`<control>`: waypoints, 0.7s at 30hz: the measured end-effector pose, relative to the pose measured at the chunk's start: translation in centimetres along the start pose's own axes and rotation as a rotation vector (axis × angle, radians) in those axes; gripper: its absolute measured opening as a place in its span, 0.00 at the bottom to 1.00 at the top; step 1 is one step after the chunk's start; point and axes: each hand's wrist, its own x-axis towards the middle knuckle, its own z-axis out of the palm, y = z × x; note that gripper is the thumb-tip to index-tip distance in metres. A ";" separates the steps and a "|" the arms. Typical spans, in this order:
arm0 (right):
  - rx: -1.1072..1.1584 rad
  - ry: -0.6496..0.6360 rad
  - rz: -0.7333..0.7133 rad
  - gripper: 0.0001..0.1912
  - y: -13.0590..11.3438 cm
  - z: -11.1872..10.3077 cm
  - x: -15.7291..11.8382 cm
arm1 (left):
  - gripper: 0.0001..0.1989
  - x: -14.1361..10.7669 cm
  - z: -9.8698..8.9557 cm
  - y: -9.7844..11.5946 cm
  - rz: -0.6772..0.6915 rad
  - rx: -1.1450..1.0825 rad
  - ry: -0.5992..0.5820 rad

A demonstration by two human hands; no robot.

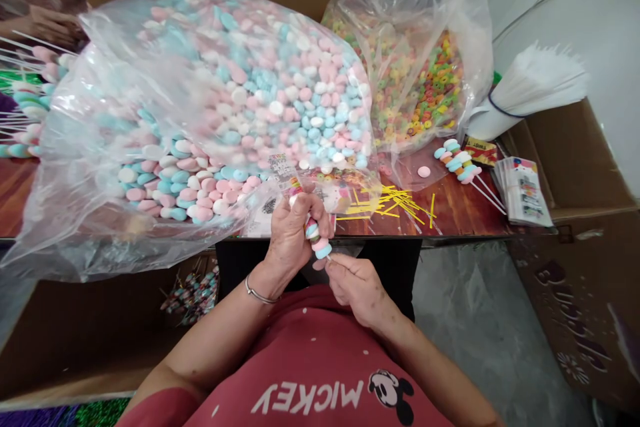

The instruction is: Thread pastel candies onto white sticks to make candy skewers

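Observation:
A candy skewer (321,248) with pink, blue, white and multicoloured pieces slants between my hands at the table's front edge. My left hand (294,235) is wrapped around the candy pieces, hiding some of them. Lower down, my right hand (357,285) is closed in a pinch on the white stick end just below the candies. Beyond my left hand, a large clear bag (165,100) holds many pink, blue and white round candies, its mouth lying open toward me. Yellow twist ties (395,202) are scattered on the table right of my hands.
A second clear bag (425,80) holds small coloured rings. Two finished-looking skewers (457,160), a card stack (525,190) and a container of white sticks (530,83) are at right. Cardboard boxes (570,280) flank the table. Another person's hand (57,27) shows at far left.

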 end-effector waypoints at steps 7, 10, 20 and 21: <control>-0.179 0.190 -0.162 0.21 -0.2 -0.2 0.8 | 0.20 0.0 -0.8 -1.7 -0.048 -0.047 0.023; -0.314 0.160 -0.207 0.21 -0.4 -0.9 0.7 | 0.23 0.5 -1.3 -1.1 -0.018 -0.052 0.083; -0.862 0.248 -0.398 0.15 -0.3 -0.5 0.1 | 0.13 0.6 -0.6 0.8 -0.052 0.070 0.111; -0.990 0.298 -0.471 0.17 -0.2 -0.5 0.1 | 0.14 0.5 -0.5 0.7 -0.065 0.074 0.118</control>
